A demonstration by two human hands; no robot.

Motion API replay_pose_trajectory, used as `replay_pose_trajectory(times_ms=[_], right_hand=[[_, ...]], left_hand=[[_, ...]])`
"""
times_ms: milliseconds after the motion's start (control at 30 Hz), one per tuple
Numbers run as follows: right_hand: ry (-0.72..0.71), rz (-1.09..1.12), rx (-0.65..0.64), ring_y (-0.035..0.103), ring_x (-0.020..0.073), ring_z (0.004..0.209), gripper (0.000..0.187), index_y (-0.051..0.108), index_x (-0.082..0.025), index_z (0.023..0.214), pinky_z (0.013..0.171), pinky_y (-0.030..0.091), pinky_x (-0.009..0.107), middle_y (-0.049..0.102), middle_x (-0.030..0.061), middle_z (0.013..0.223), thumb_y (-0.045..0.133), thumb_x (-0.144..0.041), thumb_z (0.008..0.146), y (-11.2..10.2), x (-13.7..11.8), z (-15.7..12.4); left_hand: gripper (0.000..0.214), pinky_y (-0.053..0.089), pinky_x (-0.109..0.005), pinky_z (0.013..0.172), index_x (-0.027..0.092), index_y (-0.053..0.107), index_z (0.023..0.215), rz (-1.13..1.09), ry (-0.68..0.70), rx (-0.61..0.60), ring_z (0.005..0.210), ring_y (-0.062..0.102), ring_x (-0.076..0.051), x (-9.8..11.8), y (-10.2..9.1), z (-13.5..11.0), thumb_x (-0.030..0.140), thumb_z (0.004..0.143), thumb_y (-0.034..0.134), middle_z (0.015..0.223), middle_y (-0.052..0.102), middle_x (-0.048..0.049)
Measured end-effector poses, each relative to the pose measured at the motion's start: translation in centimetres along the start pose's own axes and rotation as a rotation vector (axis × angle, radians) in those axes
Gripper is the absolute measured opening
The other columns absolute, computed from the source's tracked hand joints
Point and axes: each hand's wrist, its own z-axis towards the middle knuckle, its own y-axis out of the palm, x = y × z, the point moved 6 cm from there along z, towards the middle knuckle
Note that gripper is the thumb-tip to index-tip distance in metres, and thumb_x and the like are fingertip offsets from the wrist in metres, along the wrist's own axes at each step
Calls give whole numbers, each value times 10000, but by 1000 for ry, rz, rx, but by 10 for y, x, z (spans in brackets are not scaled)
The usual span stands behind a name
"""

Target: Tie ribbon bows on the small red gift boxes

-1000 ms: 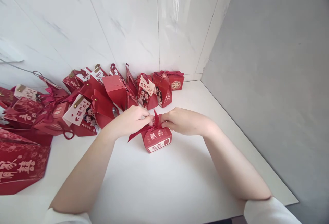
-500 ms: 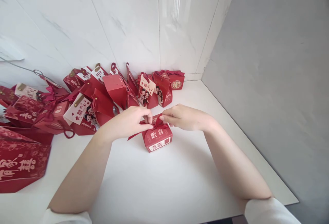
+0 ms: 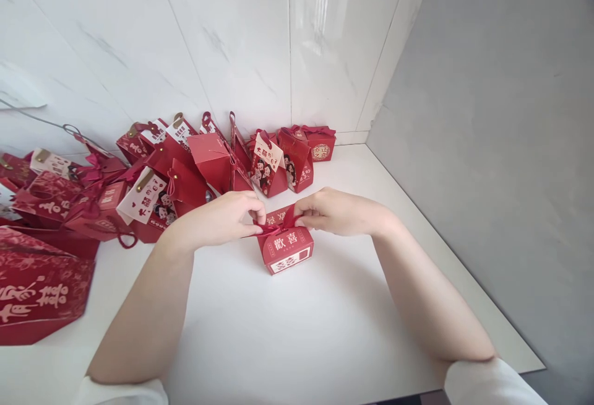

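Observation:
A small red gift box (image 3: 286,245) with pale lettering stands upright on the white table, between my hands. A dark red ribbon (image 3: 277,230) runs across its top and is crossed or knotted at the middle. My left hand (image 3: 234,216) pinches the ribbon at the box's left side, thumb and forefinger together. On the right, my right hand (image 3: 331,212) pinches another part of the ribbon, which rises in a short upright piece near the fingertips. The fingers hide parts of the ribbon's ends.
Many red gift boxes and bags crowd the left and back, among them a cream-topped box (image 3: 147,205) and a gold-printed box (image 3: 321,145). A large red box (image 3: 44,293) stands at the far left. Tiled wall (image 3: 241,39) bounds the table (image 3: 288,337) behind.
My left hand has moved left and my right hand slightly right, drawing the ribbon apart and flatter across the box top. The box stays in place.

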Motion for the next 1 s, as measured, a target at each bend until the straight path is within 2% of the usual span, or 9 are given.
replay_pose_trajectory(times_ms=[133,300,467,567,667,733,800,900,1000], right_hand=[[11,30,-28,430,109,549,92,598,-199,807,488,303,238,545,-27,659,528,-240,851,-1,0,-2],[-27,69,-81,525,115,653,139,610,-196,809,574,378,229,641,-11,777,498,-115,817,0,-3,-4],[-80,24,28,515,117,626,177,664,-194,855,572,367,241,656,-1,765,490,-160,852,-5,-3,0],[-91,36,110,503,111,604,160,672,-190,851,569,363,241,650,-3,744,512,-195,857,-5,-4,4],[-63,66,164,516,112,615,132,664,-186,844,576,366,239,643,-6,725,533,-199,849,-5,-4,7],[-57,105,171,529,114,630,105,649,-182,842,584,373,238,642,-6,727,547,-208,847,-6,-4,8],[-87,172,121,528,111,639,90,638,-181,844,587,382,233,641,-9,746,567,-237,849,-5,-5,7],[-149,254,-66,535,109,662,98,645,-184,878,595,401,224,634,-12,779,582,-254,850,2,-8,5],[-129,215,-209,552,109,675,129,656,-185,926,597,413,219,638,-9,801,557,-193,843,9,-7,2]], left_hand=[[287,403,-254,562,229,631,826,7,-61,-33,643,541,-135,1,-5,-5,500,835,536,937,608,-23],[106,361,-254,530,221,571,784,35,-109,-114,621,500,-135,-1,1,-8,322,803,545,839,593,-3],[107,385,-252,568,219,582,848,-22,-76,-72,640,516,-127,2,0,-6,220,799,488,896,601,-9],[192,428,-254,639,242,621,957,-63,-54,37,727,565,-136,9,-5,-4,287,849,469,1010,600,-17],[252,431,-262,629,238,649,937,-60,-27,40,720,577,-148,15,1,1,445,822,562,995,604,-24],[267,420,-266,609,218,648,868,-39,4,35,711,580,-156,17,7,6,470,791,607,940,616,-26],[242,416,-270,620,204,641,812,-20,34,49,741,588,-170,19,11,10,443,799,602,891,627,-28],[211,417,-278,630,202,641,798,-5,27,43,745,589,-179,19,15,13,403,813,576,854,636,-29],[166,418,-282,643,207,628,808,3,13,62,752,589,-184,20,15,13,360,811,564,842,644,-24]])
